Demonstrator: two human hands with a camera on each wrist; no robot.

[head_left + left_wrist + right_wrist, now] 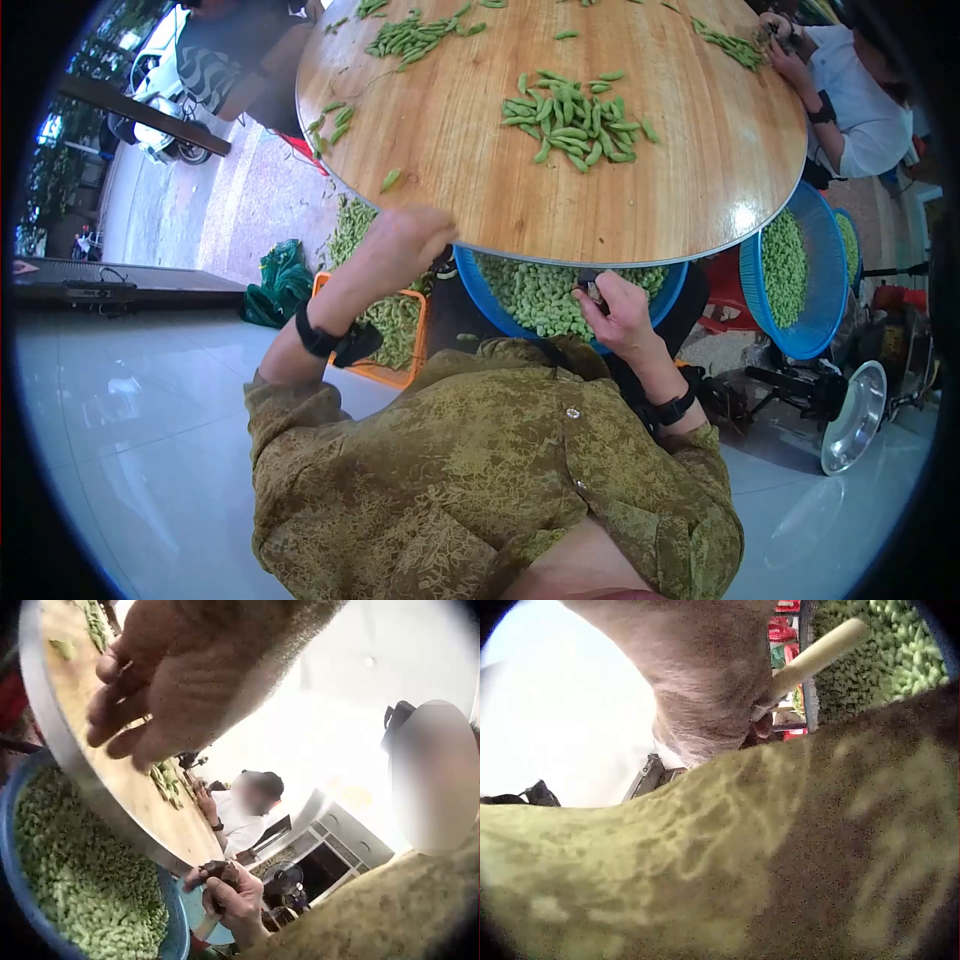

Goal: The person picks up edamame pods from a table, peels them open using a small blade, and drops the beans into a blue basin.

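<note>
My left hand [410,245] hovers at the round table's near edge, blurred; in the left wrist view the left hand [187,682] has loosely bent fingers, and nothing shows held. Below the edge, over the blue basin [480,300] of shelled green beans, is my right hand [625,315], its fingers curled in. A pale stick [821,656] sticks out of that fist in the right wrist view. Dark material [217,868] covers some of its fingers in the left wrist view; what it is I cannot tell. A pile of green pods [575,120] lies on the wooden table [690,190].
An orange basket [420,340] of pods stands on the floor at left beside a green net bag [280,285]. Another blue basin [805,345] of beans and a metal bowl [855,420] are at right. Two people sit across the table, near more pods [415,38].
</note>
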